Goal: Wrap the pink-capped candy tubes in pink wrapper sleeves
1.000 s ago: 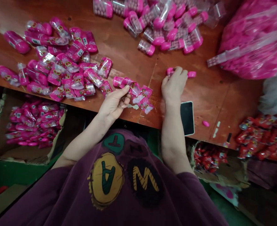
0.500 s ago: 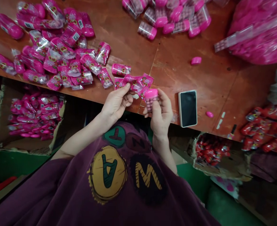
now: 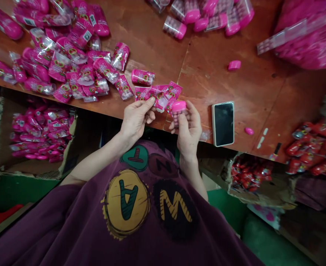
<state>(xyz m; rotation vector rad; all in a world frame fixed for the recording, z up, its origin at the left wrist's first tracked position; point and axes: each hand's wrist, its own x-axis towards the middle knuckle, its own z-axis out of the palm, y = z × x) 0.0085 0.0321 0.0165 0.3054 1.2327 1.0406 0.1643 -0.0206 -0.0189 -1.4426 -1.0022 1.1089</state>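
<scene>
My left hand pinches a bunch of flat pink printed wrappers over the near edge of the brown wooden table. My right hand is closed round a small clear candy bottle with a pink cap, held upright right beside the wrappers. A pile of wrapped pink bottles covers the table's left part. Unwrapped pink-capped bottles lie at the far middle.
A phone lies face up right of my hands. A loose pink cap and a pink candy sit on the table. A big bag of pink goods fills the far right. Cardboard boxes of pink packs and red packs stand below the table.
My right hand picked up a bottle from the table's middle and brought it back to the wrappers in my left hand. The view shifted slightly downward.
</scene>
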